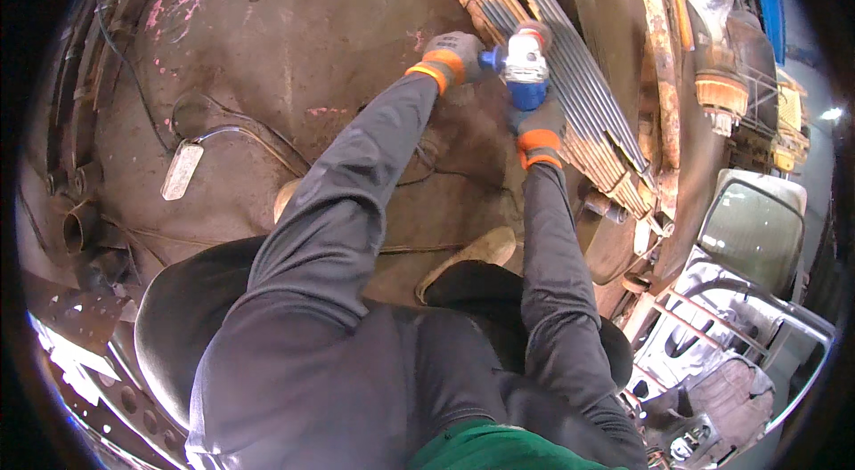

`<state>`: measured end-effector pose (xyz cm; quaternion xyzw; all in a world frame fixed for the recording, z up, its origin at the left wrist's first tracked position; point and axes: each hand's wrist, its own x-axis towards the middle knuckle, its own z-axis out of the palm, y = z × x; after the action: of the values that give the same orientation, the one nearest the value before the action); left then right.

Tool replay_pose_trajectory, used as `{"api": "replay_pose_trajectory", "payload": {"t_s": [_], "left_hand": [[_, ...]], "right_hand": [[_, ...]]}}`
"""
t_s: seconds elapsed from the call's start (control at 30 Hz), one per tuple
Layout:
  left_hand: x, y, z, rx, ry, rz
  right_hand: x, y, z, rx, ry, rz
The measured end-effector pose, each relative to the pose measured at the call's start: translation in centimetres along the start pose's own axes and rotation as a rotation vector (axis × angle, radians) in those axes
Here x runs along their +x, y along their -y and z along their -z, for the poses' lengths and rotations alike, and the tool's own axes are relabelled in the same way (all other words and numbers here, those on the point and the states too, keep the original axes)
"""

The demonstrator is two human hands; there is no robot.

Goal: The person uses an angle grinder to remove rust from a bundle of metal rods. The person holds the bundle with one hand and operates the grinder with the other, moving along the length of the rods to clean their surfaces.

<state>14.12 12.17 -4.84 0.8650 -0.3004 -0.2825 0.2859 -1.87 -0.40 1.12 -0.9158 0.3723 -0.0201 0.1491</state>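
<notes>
An angle grinder [526,69] with a blue body and a silver head is held between my two gloved hands. My left hand [456,57], in a grey glove with an orange cuff, is closed round the blue side handle. My right hand [540,127] wraps the rear of the body. The grinder's head lies over a leaf spring pack [574,69], a long stack of metal leaves running from the top middle to the lower right. Part of the pack looks shiny grey, the rest rusty brown. The disc is mostly hidden behind the head.
A power strip [183,169] with a cable lies on the brown floor to the left. More long leaf springs [102,52] lie at the far left, near a short pipe [80,227]. At right are a rusty axle part [720,83] and a vehicle door [748,230].
</notes>
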Motion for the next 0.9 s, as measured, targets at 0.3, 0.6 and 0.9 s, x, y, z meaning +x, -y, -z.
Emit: {"api": "replay_pose_trajectory", "payload": {"t_s": [0.3, 0.6, 0.9], "left_hand": [[0.0, -3.4, -2.0, -0.015, -0.012, -0.004], [1.6, -0.4, -0.9, 0.036, -0.031, 0.026], [2.2, 1.4, 0.8, -0.015, -0.058, 0.086]], "right_hand": [[0.7, -2.9, 2.6, -0.059, -0.008, -0.023], [2.1, -0.3, 0.9, 0.008, 0.011, -0.007], [3.0, 1.9, 0.2, -0.015, 0.028, 0.020]]}}
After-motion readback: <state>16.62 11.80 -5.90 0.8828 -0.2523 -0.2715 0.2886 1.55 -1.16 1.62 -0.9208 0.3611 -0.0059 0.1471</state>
